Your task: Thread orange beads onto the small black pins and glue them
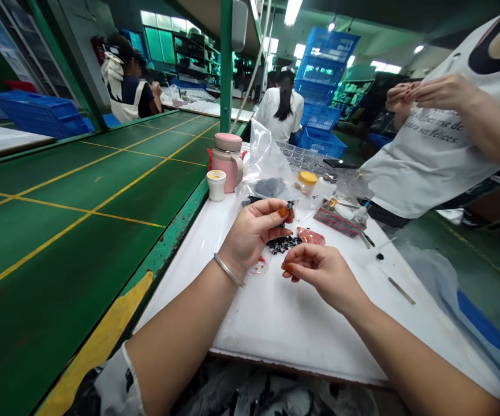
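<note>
Raised over the white table (302,329), my left hand (254,231) pinches a small dark part (289,205) between thumb and forefinger; its exact kind is too small to make out. My right hand (319,271) hovers lower and to the right, thumb and fingertips pressed together; whatever they may hold is hidden. A pile of tiny black pieces (281,245) lies on the table just beyond my hands. Beside it is a clear bag of red pieces (310,236). Another small bag with orange-red bits (258,266) sits partly behind my left hand.
Left of the table runs a green conveyor belt (72,231). A pink mug (227,164), a white jar (216,185), a yellow-lidded jar (306,182) and a patterned box (340,221) stand further back. A metal tool (401,290) lies at right. A co-worker (440,127) stands there.
</note>
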### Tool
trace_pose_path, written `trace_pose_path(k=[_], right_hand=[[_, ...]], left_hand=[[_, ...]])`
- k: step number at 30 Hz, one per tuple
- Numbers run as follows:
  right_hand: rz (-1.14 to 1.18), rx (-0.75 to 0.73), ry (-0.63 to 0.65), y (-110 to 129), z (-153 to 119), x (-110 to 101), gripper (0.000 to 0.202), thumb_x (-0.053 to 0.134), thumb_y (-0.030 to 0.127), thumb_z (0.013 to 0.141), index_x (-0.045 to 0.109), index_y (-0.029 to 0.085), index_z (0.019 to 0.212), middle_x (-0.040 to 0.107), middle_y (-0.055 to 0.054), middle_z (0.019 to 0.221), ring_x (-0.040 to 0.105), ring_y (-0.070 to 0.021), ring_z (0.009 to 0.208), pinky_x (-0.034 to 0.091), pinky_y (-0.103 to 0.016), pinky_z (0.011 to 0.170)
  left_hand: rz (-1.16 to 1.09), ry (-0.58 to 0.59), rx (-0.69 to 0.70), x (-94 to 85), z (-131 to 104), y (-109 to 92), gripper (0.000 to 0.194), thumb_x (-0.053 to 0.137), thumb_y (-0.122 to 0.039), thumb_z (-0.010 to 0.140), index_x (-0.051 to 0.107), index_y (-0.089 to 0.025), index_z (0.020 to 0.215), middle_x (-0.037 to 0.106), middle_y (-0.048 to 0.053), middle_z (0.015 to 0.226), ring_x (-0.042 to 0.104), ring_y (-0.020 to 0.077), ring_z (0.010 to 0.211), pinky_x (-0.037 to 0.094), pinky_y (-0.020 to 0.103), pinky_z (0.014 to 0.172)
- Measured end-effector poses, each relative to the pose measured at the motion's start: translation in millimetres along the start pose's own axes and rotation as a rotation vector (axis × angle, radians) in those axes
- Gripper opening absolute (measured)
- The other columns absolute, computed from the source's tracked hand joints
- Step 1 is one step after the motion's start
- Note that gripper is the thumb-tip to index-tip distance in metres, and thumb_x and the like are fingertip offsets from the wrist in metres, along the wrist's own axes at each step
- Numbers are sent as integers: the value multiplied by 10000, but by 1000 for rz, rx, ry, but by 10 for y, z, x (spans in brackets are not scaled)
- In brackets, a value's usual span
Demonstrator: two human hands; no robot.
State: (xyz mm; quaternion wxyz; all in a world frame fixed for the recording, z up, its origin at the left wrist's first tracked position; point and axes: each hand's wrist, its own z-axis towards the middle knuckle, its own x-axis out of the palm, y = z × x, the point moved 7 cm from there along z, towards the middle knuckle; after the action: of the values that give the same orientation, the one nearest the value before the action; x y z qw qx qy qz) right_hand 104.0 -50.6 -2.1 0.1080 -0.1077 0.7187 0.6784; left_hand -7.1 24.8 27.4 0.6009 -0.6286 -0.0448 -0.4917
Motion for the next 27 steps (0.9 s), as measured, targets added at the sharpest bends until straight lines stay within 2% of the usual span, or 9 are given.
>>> trace_pose_path(k=[3, 8, 13, 22, 27], right_hand=[[187, 66, 17, -81, -1, -126, 322, 780, 349, 685, 683, 154, 923, 705, -41, 763, 700, -167, 712, 553, -263, 602], [310, 102, 26, -166, -10, -289, 278, 821, 299, 644, 706, 170, 861, 697, -18, 740, 680, -130, 667, 539, -216, 568], [424, 125, 64, -158, 7, -346, 266, 826, 283, 643, 718, 177, 862, 696, -9, 721, 668, -111, 643, 519, -190, 546], [425, 38, 84, -255, 54, -453, 219, 782, 260, 715, 744, 201, 923, 721, -26, 803, 679, -124, 725, 537, -214, 612], [365, -28, 68, -246, 20, -506, 135, 749, 250, 753, 735, 201, 878, 706, -11, 791, 642, -98, 704, 519, -201, 621]], left_hand=[[30, -21, -55, -8, 10, 120, 136, 771, -208, 700, 698, -139, 792, 640, 4, 782, 606, 99, 742, 539, 200, 629], [82, -35, -120, -6, 10, 264, 129, 771, -214, 704, 704, -143, 789, 649, 9, 777, 607, 104, 732, 533, 208, 632], [123, -21, -193, 18, -7, 384, 111, 766, -219, 726, 710, -141, 782, 659, 20, 789, 607, 104, 723, 523, 203, 632], [217, -34, -295, 6, -29, 540, 86, 747, -222, 751, 716, -152, 791, 644, 26, 824, 601, 114, 755, 531, 213, 660], [264, -17, -323, 26, -49, 595, 94, 745, -219, 745, 717, -144, 795, 629, 34, 815, 588, 116, 766, 529, 207, 655]])
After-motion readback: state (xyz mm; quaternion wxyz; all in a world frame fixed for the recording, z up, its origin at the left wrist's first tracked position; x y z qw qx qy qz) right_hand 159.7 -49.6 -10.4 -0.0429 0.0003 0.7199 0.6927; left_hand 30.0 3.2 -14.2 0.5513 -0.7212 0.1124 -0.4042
